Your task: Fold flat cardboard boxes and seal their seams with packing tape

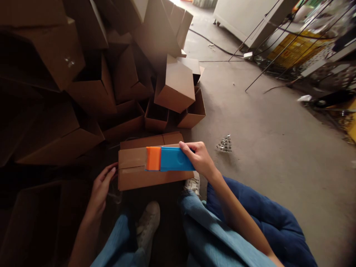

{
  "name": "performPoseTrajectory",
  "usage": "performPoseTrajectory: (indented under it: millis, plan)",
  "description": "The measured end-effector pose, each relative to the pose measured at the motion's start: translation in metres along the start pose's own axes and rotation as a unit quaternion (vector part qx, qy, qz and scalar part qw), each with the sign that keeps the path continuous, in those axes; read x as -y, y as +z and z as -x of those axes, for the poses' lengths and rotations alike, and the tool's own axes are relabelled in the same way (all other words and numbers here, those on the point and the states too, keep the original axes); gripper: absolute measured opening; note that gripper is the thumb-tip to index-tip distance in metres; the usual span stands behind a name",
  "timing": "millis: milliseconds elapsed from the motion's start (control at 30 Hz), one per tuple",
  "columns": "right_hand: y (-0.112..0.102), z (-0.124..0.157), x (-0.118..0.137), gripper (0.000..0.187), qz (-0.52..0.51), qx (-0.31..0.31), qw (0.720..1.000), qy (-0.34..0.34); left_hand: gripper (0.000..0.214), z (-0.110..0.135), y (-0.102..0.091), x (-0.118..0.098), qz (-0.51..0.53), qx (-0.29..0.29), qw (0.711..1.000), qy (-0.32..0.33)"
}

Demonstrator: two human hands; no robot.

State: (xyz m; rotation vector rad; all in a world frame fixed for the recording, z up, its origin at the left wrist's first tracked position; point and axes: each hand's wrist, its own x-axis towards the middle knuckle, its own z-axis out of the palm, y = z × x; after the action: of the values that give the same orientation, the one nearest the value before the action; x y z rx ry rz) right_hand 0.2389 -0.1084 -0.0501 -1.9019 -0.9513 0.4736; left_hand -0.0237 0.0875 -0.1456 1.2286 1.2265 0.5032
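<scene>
Pale blue denim knees (pixel 211 226) fill the bottom of the view, with a quilted navy cushion (pixel 267 211) beside them. Ahead on the floor lies a flattened brown cardboard carton (pixel 133 178), and on it rests a rectangular blue plastic block (pixel 174 159) with an orange end piece (pixel 153 158). The block's long axis runs along the carton, its orange end pointing toward the person's left. The right hand (pixel 200 159) is closed over the block's blue end, fingers curled across its far edge. The left hand (pixel 101 189) is open, holding nothing, just beside the carton's near corner. Even pressure, with the block kept square to the carton's edges, would suit this work best. Stacked brown cardboard boxes (pixel 175 83) rise beyond.
</scene>
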Motion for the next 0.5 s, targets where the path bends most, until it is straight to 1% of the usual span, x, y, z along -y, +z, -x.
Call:
performPoseTrajectory:
  millis: [200,367,500]
  plan:
    - [0.000,0.000,0.000,0.056,-0.005,-0.002,1.000,-0.004,0.062,-0.002,0.001,0.008,-0.014,-0.009,1.000,-0.015]
    - [0.000,0.000,-0.001,0.056,-0.007,-0.002,1.000,-0.005,0.059,-0.011,0.003,0.018,-0.049,-0.028,0.998,-0.004]
    - [0.001,0.001,-0.002,0.056,-0.007,-0.002,1.000,-0.004,0.056,-0.019,0.004,0.028,-0.048,-0.024,0.998,-0.027]
